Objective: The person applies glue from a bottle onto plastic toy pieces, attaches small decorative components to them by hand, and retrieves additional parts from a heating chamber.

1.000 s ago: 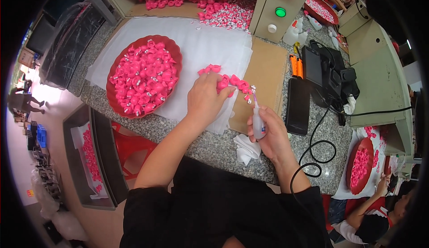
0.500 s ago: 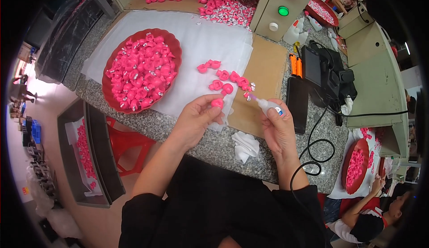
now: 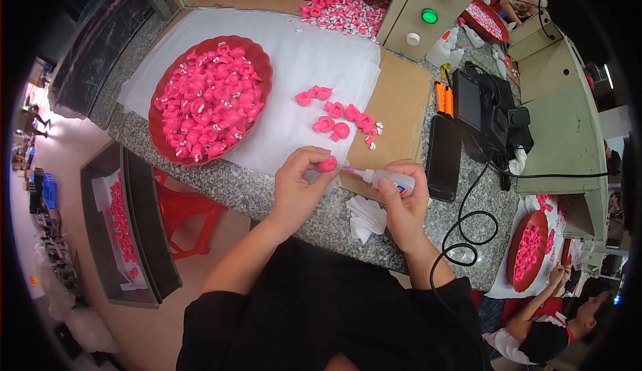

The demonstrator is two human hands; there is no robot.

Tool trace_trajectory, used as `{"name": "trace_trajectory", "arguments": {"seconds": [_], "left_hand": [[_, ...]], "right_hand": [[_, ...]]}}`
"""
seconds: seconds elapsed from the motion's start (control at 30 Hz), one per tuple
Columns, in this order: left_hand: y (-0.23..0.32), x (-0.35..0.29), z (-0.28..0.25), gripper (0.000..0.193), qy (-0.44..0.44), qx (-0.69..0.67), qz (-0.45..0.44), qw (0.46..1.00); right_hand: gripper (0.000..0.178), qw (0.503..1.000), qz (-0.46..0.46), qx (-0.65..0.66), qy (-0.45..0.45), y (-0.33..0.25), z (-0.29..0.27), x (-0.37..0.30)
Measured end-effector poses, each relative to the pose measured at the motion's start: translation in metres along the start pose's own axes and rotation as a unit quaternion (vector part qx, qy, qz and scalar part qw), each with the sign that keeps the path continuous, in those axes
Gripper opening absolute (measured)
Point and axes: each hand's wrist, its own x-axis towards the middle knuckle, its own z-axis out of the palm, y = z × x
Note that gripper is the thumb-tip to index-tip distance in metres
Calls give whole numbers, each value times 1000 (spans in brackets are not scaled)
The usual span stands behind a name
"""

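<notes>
Between thumb and fingers, my left hand point(image 3: 299, 187) pinches a small round pink plastic piece point(image 3: 328, 164) over the front edge of the white paper. My right hand point(image 3: 405, 204) is closed around a small white glue bottle point(image 3: 393, 181). Its thin purplish nozzle points left at the pink piece, a short gap apart. Just beyond my hands, several loose pink pieces point(image 3: 336, 109) lie on the paper and cardboard, with tiny pink-and-white parts point(image 3: 371, 142) at their right end. A red scalloped tray point(image 3: 266, 70) heaped with pink pieces stands to the left.
A crumpled white cloth point(image 3: 366, 218) lies near the front edge. On the right are a black phone point(image 3: 443, 158), orange tools point(image 3: 444, 99), a looped black cable point(image 3: 476, 237) and a control box point(image 3: 435, 17). A grey bin point(image 3: 172, 264) stands lower left; a co-worker point(image 3: 542, 327) sits at right.
My right hand has drawn the glue bottle down and left, from the tiny parts toward the pink piece. My left hand still holds that piece, now turned slightly.
</notes>
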Motion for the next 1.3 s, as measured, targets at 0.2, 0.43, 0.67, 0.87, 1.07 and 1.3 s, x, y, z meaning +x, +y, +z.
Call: {"name": "trace_trajectory", "arguments": {"seconds": [0.2,0.43,0.67,0.87,1.07,1.3], "left_hand": [[-4,-1,-1,20,7,5,8,1000],[1,-1,1,20,10,18,6,1000],[3,-1,2,19,17,41,20,999],[0,-1,2,20,18,29,14,999],[-3,-1,-2,19,5,6,-14,1000],[1,0,-8,21,-34,-19,-55,998]], "right_hand": [[22,992,-91,-85,-30,1,0,0],[23,978,-141,-149,-40,0,0,1],[22,969,-167,-175,-44,-1,1,1],[22,968,-159,-189,-36,0,-1,2],[23,973,-142,-180,-36,0,-2,3],[23,981,-113,-154,-27,0,-3,3]]}}
